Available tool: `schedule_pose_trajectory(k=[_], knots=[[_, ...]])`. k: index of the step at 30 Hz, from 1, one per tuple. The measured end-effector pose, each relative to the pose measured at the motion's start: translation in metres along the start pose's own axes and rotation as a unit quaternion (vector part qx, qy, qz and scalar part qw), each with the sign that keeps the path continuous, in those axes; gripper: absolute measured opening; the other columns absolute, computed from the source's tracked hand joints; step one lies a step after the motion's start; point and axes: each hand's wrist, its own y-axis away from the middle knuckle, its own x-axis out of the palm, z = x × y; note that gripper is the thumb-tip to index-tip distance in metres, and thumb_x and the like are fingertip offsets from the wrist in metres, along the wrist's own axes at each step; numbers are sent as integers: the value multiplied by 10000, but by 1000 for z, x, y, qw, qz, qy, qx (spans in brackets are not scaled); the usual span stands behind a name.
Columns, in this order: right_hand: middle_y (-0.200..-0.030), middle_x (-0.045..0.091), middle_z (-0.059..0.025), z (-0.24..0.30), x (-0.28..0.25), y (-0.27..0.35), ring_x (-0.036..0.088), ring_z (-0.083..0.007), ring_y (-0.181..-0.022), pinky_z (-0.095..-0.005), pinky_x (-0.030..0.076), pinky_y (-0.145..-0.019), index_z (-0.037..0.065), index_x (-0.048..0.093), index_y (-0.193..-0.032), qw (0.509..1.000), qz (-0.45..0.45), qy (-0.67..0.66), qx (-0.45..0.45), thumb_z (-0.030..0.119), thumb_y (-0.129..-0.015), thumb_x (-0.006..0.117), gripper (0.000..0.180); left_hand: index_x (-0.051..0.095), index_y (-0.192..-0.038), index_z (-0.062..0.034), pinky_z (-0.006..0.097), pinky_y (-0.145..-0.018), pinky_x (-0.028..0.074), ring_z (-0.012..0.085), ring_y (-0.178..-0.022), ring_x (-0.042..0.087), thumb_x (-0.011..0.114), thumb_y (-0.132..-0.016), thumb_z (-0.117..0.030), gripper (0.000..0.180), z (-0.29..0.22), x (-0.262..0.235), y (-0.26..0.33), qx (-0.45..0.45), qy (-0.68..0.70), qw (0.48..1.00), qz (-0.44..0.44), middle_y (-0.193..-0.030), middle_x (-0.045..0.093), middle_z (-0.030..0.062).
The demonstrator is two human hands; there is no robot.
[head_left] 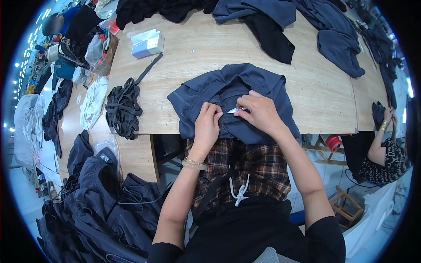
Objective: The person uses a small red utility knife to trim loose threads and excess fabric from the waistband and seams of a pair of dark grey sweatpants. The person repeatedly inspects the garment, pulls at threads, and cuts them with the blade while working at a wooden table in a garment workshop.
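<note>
A dark blue-grey garment [272,81] with a gathered waistband lies over the table's front edge and partly across my lap. My left hand [207,125] is closed in a pinch on cloth at the near side of the waistband opening. Just to its right, my right hand [259,113] grips small silver thread snips [232,111]. The snips' pointed blades face left, over the inside of the waistband and close to my left fingertips. My right fingers partly hide their handles; whether the blades touch a thread is too small to tell.
On the wooden table [175,48] are a tissue box [153,46], a heap of dark straps [123,109] and white cloth [93,103]. Dark garments [258,17] line the far edge; more are piled [101,197] at lower left. A co-worker [381,153] sits at right, another person upper left.
</note>
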Motion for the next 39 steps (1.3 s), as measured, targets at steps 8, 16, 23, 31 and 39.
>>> schedule_pose_trajectory(k=[8,16,23,31,39], knots=[[-854,672,-19,8,2,-7,614,-230,-865,-381,531,-713,83,630,-873,1000,12,4,-12,230,-790,795,236,595,-966,7,443,-778,493,398,-896,610,617,-928,-8,46,-5,-3,-1,-30,7,999,19,-979,571,166],[-840,659,-21,7,8,-8,611,-231,-857,-372,518,-701,87,633,-867,1000,-6,1,-9,254,-812,776,227,571,-943,23,393,-666,507,302,-722,637,582,-951,17,15,3,-6,-4,-84,81,993,-5,-837,599,170],[-861,647,-32,11,13,-8,612,-241,-880,-377,527,-719,81,617,-883,1000,-17,21,-9,242,-806,776,239,577,-963,38,287,-664,533,148,-706,633,565,-997,6,48,4,-5,-6,-80,47,996,-5,-807,630,101],[-860,657,-38,10,19,-6,618,-249,-884,-381,527,-732,77,628,-900,1000,-19,1,17,250,-808,779,247,590,-973,31,304,-659,525,165,-702,632,616,-973,-15,53,0,-6,-5,-123,87,988,-26,-828,637,113],[-852,682,-54,1,23,2,644,-249,-863,-385,514,-723,75,659,-919,996,-25,-40,77,289,-816,792,272,620,-877,28,333,-664,512,211,-707,643,700,-894,-6,89,-2,-12,-2,-21,-82,996,-16,-791,643,136]])
